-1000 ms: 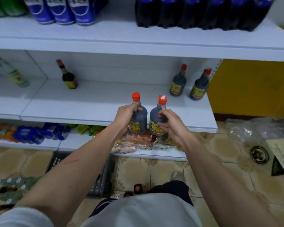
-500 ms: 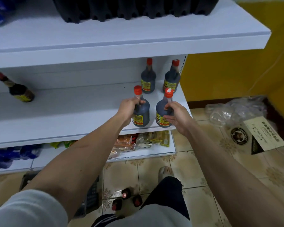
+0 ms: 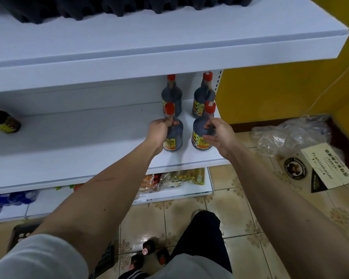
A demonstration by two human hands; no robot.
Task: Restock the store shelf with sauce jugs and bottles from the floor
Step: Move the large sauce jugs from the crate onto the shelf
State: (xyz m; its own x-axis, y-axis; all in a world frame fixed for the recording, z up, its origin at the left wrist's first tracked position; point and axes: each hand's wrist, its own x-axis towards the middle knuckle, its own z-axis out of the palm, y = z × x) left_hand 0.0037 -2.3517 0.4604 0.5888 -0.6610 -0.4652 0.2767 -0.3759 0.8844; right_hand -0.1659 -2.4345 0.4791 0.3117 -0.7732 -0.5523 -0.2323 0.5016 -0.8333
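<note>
Two dark sauce bottles with red caps stand on the white middle shelf [image 3: 89,141] near its right end. My left hand [image 3: 159,133] grips the left bottle [image 3: 174,137] around its neck. My right hand [image 3: 220,133] is beside the right bottle [image 3: 199,133], its fingers loosened and mostly straight, fingertips touching the bottle's shoulder. Just behind them stand two more of the same bottles, one back left [image 3: 171,91] and one back right [image 3: 204,93], against the back panel.
Another sauce bottle [image 3: 3,122] stands far left on the same shelf. Dark jugs [image 3: 109,7] line the upper shelf. Snack packets [image 3: 181,178] fill the lower shelf. On the floor are several bottles [image 3: 147,252], a black crate [image 3: 20,234], a plastic bag [image 3: 290,135] and a carton [image 3: 326,168].
Both hands carried the two bottles deeper onto the shelf, to just in front of the back pair. My right hand's fingers have loosened from its bottle.
</note>
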